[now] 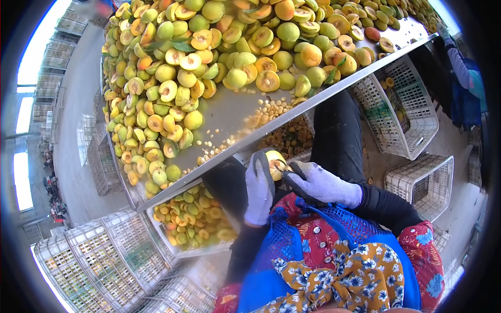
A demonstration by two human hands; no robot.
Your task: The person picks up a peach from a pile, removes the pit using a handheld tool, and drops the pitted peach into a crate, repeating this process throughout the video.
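Note:
My left hand [259, 182], in a grey-white glove with dark fingertips, is closed around a stone fruit half [274, 160] with pale yellow flesh. My right hand [322, 183], gloved the same way, is pinched just to the right of it. From its fingers a small curved pitting tool [282, 166] reaches to the cut face of the fruit; its handle is hidden in the glove. Both hands are in front of my chest, just below the metal table edge [292, 113]. Loose pale pits [269, 110] lie on the table near that edge.
Many whole and halved green-yellow fruits [167, 88] cover the table. Beneath it, a crate of fruit halves [195, 216] stands at left, with discarded bits [287, 136] at centre. White plastic crates [399, 112] stand at right and lower left [107, 255]. Another person's sleeve [459, 68] shows at far right.

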